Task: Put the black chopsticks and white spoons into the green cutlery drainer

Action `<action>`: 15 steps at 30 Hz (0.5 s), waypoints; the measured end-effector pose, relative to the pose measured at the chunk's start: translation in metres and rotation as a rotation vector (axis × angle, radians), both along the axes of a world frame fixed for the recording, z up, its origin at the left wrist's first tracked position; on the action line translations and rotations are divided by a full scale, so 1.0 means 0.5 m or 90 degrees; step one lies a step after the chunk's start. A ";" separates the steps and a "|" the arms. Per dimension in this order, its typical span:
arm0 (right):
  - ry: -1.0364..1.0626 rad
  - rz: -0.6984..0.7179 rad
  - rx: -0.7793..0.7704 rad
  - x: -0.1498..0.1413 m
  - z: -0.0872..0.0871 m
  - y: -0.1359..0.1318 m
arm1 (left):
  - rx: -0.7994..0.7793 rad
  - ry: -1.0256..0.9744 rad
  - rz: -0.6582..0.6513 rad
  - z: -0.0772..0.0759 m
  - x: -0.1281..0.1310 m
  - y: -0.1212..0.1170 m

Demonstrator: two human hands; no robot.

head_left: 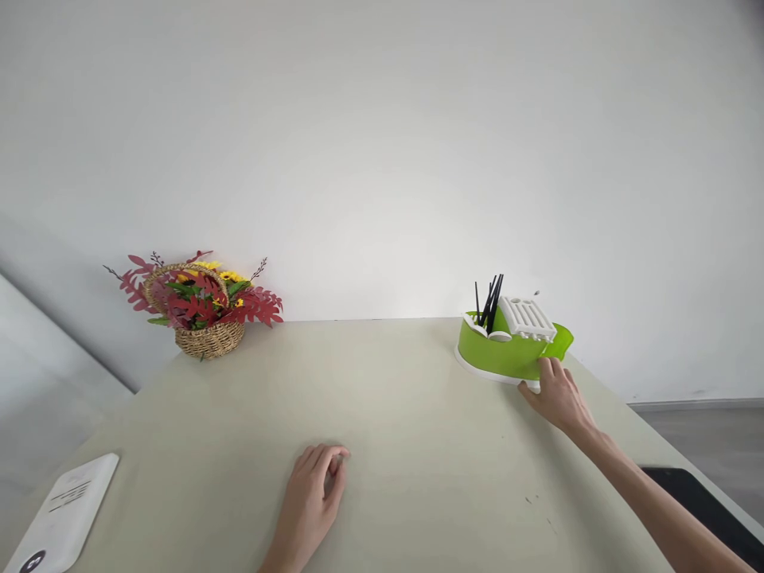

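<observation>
A green and white cutlery holder (501,354) stands at the back right of the table, several black chopsticks (490,306) upright in its left part and a white slotted rack (528,317) on top. At its front right corner is my right hand (558,390), closed on the holder's lower edge with the thumb in front near the white base; the fingertips are partly hidden. My left hand (313,485) rests on the table near the front middle. Its fingers are curled in toward the thumb, and nothing shows in them.
A wicker basket (210,341) of red leaves and yellow flowers stands at the back left against the wall. A white flat box (75,509) lies at the front left. Under my right forearm, a black flat object (695,497) lies by the table's right edge.
</observation>
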State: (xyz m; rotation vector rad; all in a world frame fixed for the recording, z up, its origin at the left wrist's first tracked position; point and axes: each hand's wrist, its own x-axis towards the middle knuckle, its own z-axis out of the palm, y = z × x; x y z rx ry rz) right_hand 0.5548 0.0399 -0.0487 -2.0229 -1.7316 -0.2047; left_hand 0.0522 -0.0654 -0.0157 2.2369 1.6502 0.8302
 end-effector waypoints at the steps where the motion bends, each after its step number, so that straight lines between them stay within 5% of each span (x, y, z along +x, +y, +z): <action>1: -0.007 0.006 0.003 -0.009 0.003 -0.004 | 0.006 0.000 0.002 0.000 0.001 0.001; 8: -0.028 0.089 0.034 -0.107 0.016 -0.064 | 0.025 -0.015 0.006 0.005 0.003 0.004; 15: -0.013 0.174 0.069 -0.264 0.015 -0.184 | -0.041 -0.066 0.003 0.001 0.001 0.004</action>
